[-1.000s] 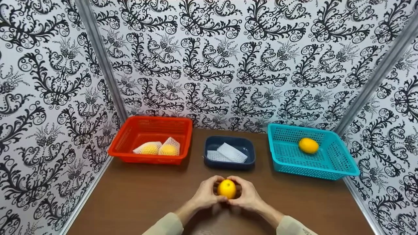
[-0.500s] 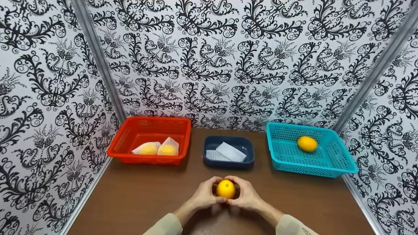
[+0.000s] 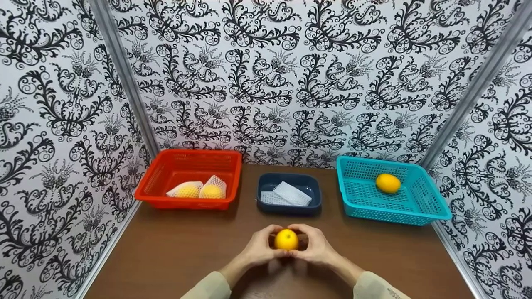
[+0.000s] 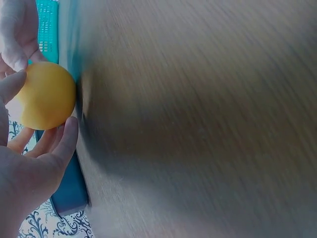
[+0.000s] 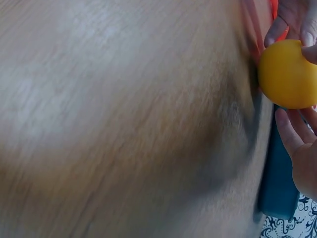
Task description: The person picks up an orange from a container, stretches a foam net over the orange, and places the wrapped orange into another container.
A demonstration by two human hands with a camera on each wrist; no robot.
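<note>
Between both hands is a smooth, round yellow fruit (image 3: 286, 239) with a small darker spot on the side turned up to the head camera. My left hand (image 3: 259, 246) curls round it from the left. From the right, my right hand (image 3: 314, 246) holds the same fruit, and the two thumbs meet at its near side. In the left wrist view the fruit (image 4: 48, 95) sits between the left thumb and fingers; the right wrist view shows the fruit (image 5: 288, 74) close over the brown table. Its underside is hidden from the head camera.
Behind the hands stands a dark blue tray (image 3: 289, 211) with white foam net sleeves (image 3: 293, 193). The red basket (image 3: 187, 203) at left holds two netted yellow fruits (image 3: 212, 190). A teal basket (image 3: 390, 214) at right has one bare yellow fruit (image 3: 388, 183). Patterned walls enclose the table (image 3: 178, 249).
The fruit has tilted slightly between the hands, its spot shifting a little. Both hands keep their hold in nearly the same place; the head view has shifted slightly.
</note>
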